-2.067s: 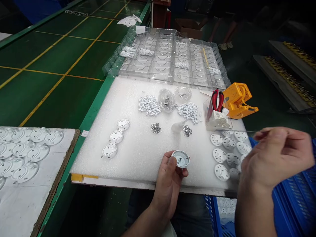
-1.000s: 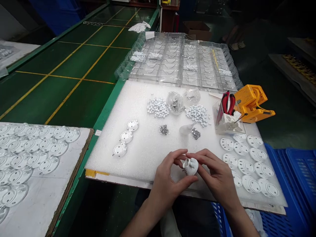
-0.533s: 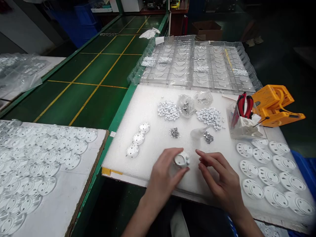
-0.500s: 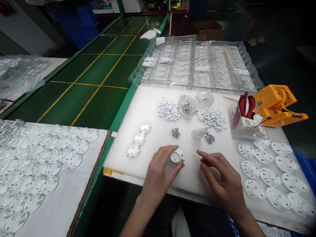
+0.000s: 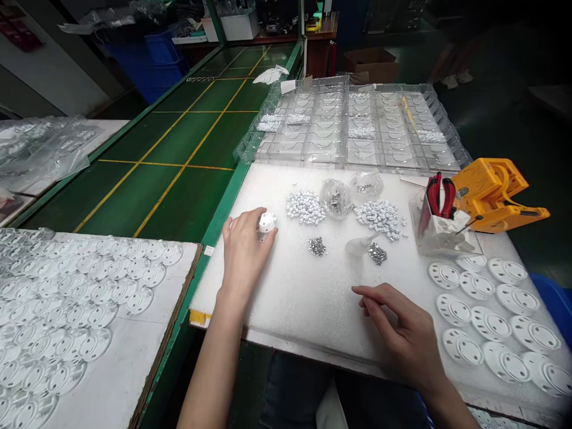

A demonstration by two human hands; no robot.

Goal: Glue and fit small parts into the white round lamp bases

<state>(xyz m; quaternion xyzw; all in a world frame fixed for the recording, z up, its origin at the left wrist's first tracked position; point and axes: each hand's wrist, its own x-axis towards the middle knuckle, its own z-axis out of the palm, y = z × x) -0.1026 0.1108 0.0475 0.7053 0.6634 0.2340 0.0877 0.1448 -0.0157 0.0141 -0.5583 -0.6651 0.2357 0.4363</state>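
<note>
My left hand (image 5: 245, 256) grips a small round white part (image 5: 267, 222) on the white foam sheet (image 5: 308, 310), near the sheet's left side. That hand covers the spot where a short row of similar white round parts lay. My right hand (image 5: 404, 325) rests low on the foam, holding nothing, with its fingers loosely curled. Nearest to it are several white perforated discs (image 5: 462, 348). Two heaps of small silver-white pieces (image 5: 305, 207) and two little piles of metal bits (image 5: 317, 246) lie up the foam, beyond both hands.
Clear compartment trays (image 5: 353, 125) stand behind the foam. A clear box holds red-handled pliers (image 5: 440, 196), next to a yellow tool (image 5: 496, 196). A board stacked with white discs (image 5: 89, 298) lies left, beyond the foam's green-edged bench (image 5: 218, 226).
My left hand has carried the white part up and left across the foam, covering the row. My right hand has stayed apart from it, and the view has tilted slightly up.
</note>
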